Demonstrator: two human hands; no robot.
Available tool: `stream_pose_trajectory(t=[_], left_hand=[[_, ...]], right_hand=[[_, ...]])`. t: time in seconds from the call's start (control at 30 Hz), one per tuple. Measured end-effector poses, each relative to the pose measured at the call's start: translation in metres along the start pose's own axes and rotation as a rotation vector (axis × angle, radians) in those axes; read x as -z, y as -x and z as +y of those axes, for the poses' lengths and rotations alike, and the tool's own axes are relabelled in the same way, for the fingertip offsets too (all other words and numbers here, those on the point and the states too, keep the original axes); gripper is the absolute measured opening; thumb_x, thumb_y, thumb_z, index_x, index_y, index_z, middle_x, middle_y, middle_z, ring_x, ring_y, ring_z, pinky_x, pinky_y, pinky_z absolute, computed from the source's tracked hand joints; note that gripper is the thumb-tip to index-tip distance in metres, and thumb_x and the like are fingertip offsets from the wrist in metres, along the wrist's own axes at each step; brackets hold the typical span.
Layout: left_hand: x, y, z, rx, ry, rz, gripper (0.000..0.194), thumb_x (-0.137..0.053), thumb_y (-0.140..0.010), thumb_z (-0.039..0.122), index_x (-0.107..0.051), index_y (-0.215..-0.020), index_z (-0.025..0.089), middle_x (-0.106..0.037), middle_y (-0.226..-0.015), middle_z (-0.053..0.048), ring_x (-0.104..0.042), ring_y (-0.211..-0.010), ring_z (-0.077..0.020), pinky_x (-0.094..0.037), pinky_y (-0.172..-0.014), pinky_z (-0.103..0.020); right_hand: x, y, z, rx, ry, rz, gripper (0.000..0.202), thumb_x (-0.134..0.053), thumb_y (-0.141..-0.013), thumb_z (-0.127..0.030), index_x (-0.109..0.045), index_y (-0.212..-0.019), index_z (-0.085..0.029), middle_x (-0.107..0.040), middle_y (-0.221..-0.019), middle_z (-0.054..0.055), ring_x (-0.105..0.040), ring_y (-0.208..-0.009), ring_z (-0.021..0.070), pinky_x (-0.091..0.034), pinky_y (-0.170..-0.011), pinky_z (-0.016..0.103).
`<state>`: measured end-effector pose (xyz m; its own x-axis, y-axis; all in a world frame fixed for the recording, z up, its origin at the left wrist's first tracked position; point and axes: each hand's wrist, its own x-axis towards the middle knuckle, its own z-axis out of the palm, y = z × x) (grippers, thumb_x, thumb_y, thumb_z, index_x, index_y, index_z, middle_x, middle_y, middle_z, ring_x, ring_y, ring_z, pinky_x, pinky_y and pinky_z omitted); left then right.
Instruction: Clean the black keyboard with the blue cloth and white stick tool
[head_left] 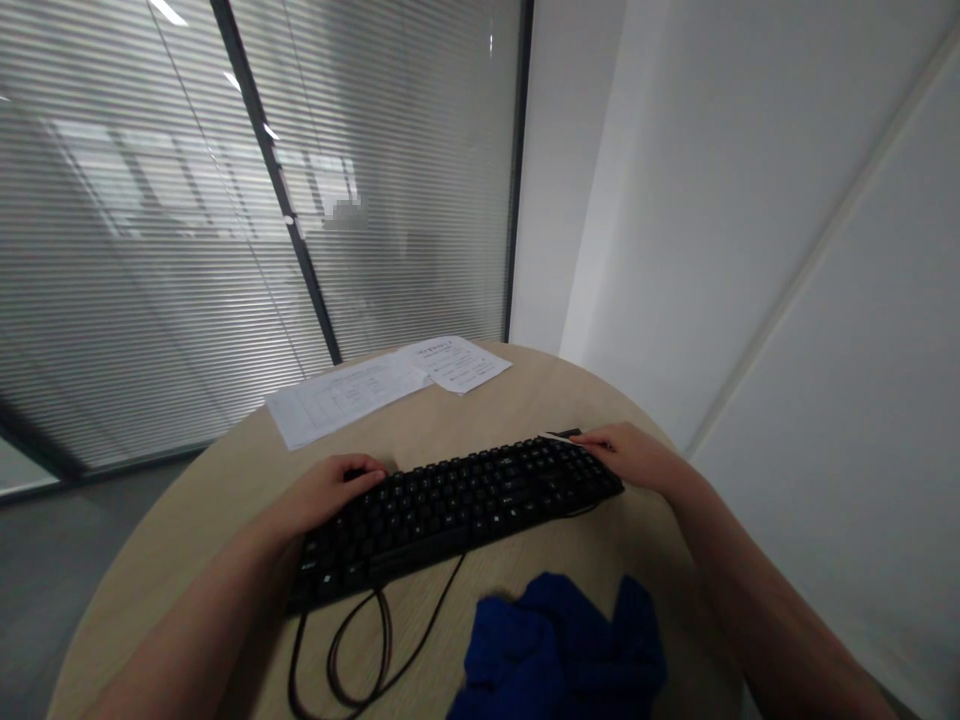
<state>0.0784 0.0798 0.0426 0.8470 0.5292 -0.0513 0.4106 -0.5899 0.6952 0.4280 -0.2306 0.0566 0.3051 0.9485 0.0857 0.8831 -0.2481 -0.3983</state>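
A black keyboard (457, 500) lies at a slant on the round wooden table (555, 390). At its far left edge, my left hand (326, 490) is closed, its fingers and thumb gripping the keyboard. My right hand (619, 452) is at the far right corner, its thumb and fingers pinched on a thin white object (556, 438) that rests along the keyboard's top edge; the object is too small to identify. The keyboard's black cable (386, 630) loops on the table below it. A crumpled blue cloth (562, 650) sits near the front edge.
Printed white papers (345, 400) lie at the far side of the table, partly overlapping. Behind them stands a glass partition with blinds (420, 200). A white wall (787, 250) rises close along the right side.
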Motion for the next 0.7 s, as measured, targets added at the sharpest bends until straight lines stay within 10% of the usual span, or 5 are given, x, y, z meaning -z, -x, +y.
stream_pose_trajectory(t=[0.37,0.7], left_hand=[[-0.001,-0.003,-0.005,0.015,0.033,-0.013,0.051,-0.058,-0.078,0.069,-0.076,-0.090,0.023,-0.076,-0.091,-0.004,-0.068,-0.090,-0.0280,-0.052,-0.084,-0.036],[0.000,-0.002,0.000,0.009,0.027,0.007,0.059,-0.058,-0.074,0.074,-0.077,-0.092,0.021,-0.077,-0.094,-0.005,-0.069,-0.093,-0.0298,-0.053,-0.088,-0.036]], right_hand=[[0.009,0.027,-0.037,-0.126,0.156,-0.051,0.040,-0.043,-0.092,-0.027,-0.077,-0.113,-0.027,-0.074,-0.111,0.003,-0.069,-0.102,0.0203,-0.052,-0.091,0.031],[-0.030,0.078,-0.064,-0.287,0.233,0.043,0.047,-0.037,-0.096,-0.023,-0.066,-0.133,-0.027,-0.070,-0.119,0.009,-0.068,-0.106,0.0214,-0.051,-0.093,0.031]])
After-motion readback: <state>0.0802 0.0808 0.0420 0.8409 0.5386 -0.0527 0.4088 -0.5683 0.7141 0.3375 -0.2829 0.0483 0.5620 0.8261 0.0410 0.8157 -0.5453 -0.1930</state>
